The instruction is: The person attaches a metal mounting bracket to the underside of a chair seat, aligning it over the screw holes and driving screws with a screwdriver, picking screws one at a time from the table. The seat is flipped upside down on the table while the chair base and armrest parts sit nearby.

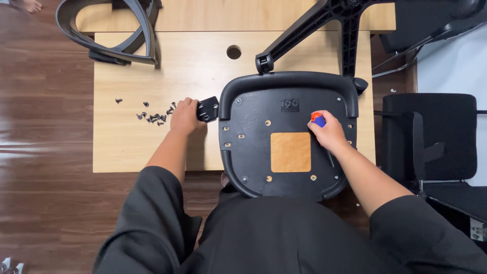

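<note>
A person in dark sleeves leans over a light wood worktop. A black chair seat lies upside down on it, close to the person's body. The seat has a raised rim round it, small holes in it, and a tan square patch in the middle.

The right hand rests on the seat, just right of the patch. It is curled shut round a small tool with an orange and blue handle. Only the top of the handle peeks out above the fingers. A thin dark bit pokes out below the hand, but I cannot tell what its tip touches.

The left hand rests on the worktop, just left of the seat. Its fingers are bent and closed on a small black bracket. The bracket sits right beside the seat's left rim, close to touching it.

A little pile of dark screws lies on the worktop, just left of the left hand. One screw lies a bit apart, farther left.

At the far left of the worktop lies a curved black chair arm. At the far right a black star-shaped chair base sticks out over the seat. A round hole is cut in the worktop between them. Another black chair stands on the brown floor to the right.
</note>
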